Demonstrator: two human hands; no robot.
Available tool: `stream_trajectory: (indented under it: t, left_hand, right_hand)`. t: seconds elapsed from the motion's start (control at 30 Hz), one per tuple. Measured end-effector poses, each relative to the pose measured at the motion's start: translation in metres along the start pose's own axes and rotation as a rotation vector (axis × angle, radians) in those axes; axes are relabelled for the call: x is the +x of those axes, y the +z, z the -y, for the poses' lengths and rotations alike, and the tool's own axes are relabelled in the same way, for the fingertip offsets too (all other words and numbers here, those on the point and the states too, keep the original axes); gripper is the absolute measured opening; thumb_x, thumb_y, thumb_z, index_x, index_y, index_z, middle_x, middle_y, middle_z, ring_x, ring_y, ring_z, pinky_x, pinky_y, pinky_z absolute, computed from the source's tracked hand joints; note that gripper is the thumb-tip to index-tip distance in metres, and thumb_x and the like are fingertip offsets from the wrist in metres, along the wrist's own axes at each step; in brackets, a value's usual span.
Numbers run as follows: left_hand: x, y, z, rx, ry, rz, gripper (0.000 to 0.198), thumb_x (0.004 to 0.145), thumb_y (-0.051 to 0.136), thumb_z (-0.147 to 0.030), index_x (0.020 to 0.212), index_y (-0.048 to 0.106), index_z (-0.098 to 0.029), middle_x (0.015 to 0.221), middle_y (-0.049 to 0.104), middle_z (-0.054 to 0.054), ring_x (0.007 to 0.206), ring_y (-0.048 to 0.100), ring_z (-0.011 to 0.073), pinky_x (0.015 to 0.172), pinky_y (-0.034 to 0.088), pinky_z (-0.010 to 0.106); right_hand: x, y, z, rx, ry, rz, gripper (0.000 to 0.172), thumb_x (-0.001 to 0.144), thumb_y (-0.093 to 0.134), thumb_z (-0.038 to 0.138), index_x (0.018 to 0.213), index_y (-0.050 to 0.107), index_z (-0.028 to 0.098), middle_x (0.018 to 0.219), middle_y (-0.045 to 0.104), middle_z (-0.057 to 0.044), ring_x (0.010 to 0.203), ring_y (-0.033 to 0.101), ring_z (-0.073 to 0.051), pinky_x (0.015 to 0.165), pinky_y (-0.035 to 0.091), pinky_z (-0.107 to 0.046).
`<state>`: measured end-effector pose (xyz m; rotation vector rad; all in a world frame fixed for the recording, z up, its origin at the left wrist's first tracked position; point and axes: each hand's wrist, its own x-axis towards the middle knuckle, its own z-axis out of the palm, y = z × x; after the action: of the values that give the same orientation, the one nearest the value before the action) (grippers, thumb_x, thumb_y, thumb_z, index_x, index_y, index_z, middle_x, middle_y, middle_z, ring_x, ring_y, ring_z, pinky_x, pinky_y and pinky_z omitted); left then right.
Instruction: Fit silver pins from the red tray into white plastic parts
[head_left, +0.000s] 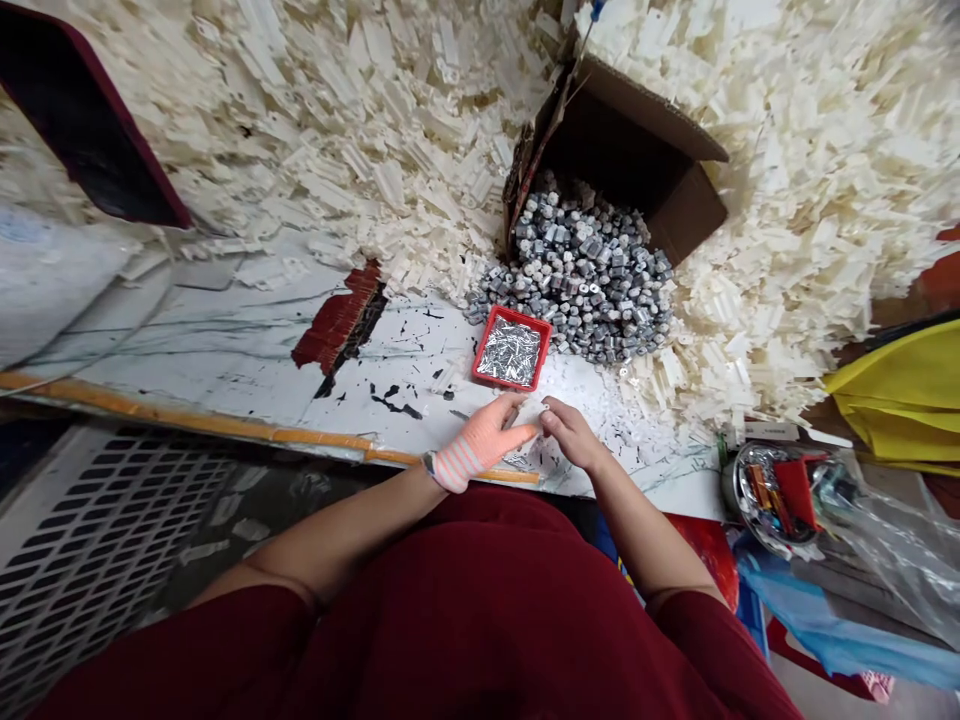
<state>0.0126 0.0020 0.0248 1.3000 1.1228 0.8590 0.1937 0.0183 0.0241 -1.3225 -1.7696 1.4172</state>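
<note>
My left hand (484, 438), in an orange glove with a striped cuff, is closed on one end of a small whitish plastic piece (529, 411). Bare fingers of my right hand (571, 434) pinch the other end of that piece. Just beyond the hands sits a red square tray (475, 365) filled with small shiny metal pins (511, 350). Behind it, a heap of small grey metal-and-white cylindrical parts (592, 285) spills from a cardboard box (694, 215) lying on its side. The underside of the held piece is hidden by my fingers.
Piles of cream plastic pieces (360, 130) cover the back and right of the marble-patterned table (247, 330). A dark phone-like screen (90, 120) stands at upper left. On the right is a round container of odds and ends (772, 495). A white plastic crate (97, 530) is below left.
</note>
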Motion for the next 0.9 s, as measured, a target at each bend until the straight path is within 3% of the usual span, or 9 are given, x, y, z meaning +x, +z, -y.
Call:
stream_trajectory:
  t: [0.2, 0.3, 0.5, 0.63, 0.77, 0.9]
  left_hand:
    - [-0.011, 0.0, -0.019, 0.198, 0.067, -0.028, 0.033, 0.074, 0.064, -0.029, 0.105, 0.061, -0.018, 0.09, 0.069, 0.002, 0.081, 0.063, 0.0177, 0.077, 0.048, 0.03]
    - [-0.012, 0.0, -0.019, 0.209, 0.088, -0.032, 0.034, 0.076, 0.065, -0.032, 0.107, 0.061, -0.018, 0.091, 0.07, 0.003, 0.082, 0.064, 0.0185, 0.079, 0.049, 0.032]
    - [0.001, -0.008, 0.002, -0.113, 0.112, -0.101, 0.05, 0.075, 0.068, -0.044, 0.113, 0.051, -0.016, 0.101, 0.065, 0.006, 0.091, 0.061, 0.0197, 0.082, 0.049, 0.032]
    - [0.005, -0.011, 0.014, -0.318, 0.103, -0.075, 0.056, 0.07, 0.074, -0.048, 0.112, 0.051, -0.017, 0.092, 0.06, 0.002, 0.084, 0.056, 0.0161, 0.078, 0.046, 0.029]
    - [0.004, -0.009, 0.016, -0.516, 0.073, -0.016, 0.057, 0.066, 0.079, -0.047, 0.108, 0.053, -0.019, 0.089, 0.057, 0.001, 0.079, 0.053, 0.0142, 0.073, 0.044, 0.026]
    - [0.002, -0.01, 0.011, -0.721, 0.036, 0.059, 0.051, 0.069, 0.078, -0.044, 0.105, 0.052, -0.019, 0.087, 0.055, 0.0, 0.077, 0.052, 0.0133, 0.069, 0.044, 0.025]
  right_hand:
    - [-0.005, 0.02, 0.009, 0.083, -0.043, -0.09, 0.05, 0.086, 0.043, 0.066, 0.064, 0.041, 0.021, 0.058, 0.039, 0.004, 0.056, 0.037, -0.012, 0.055, 0.032, -0.026]
    - [-0.006, 0.017, 0.011, -0.027, -0.118, -0.138, 0.05, 0.086, 0.042, 0.066, 0.066, 0.042, 0.021, 0.061, 0.04, 0.003, 0.058, 0.038, -0.012, 0.056, 0.032, -0.026]
    - [-0.005, -0.002, 0.021, -0.495, -0.21, -0.093, 0.056, 0.079, 0.046, 0.076, 0.079, 0.05, 0.02, 0.068, 0.051, 0.0, 0.062, 0.045, -0.014, 0.059, 0.032, -0.026]
    - [-0.007, 0.008, 0.024, -0.795, -0.32, -0.066, 0.048, 0.09, 0.042, 0.062, 0.074, 0.053, 0.019, 0.067, 0.055, -0.004, 0.065, 0.049, -0.016, 0.061, 0.03, -0.027]
    - [-0.009, 0.019, 0.026, -0.897, -0.371, -0.138, 0.044, 0.091, 0.045, 0.055, 0.069, 0.054, 0.019, 0.062, 0.054, -0.003, 0.06, 0.048, -0.015, 0.058, 0.029, -0.028]
    - [-0.011, 0.021, 0.031, -0.838, -0.468, -0.276, 0.039, 0.088, 0.053, 0.055, 0.072, 0.053, 0.02, 0.065, 0.055, -0.003, 0.063, 0.05, -0.017, 0.058, 0.034, -0.028]
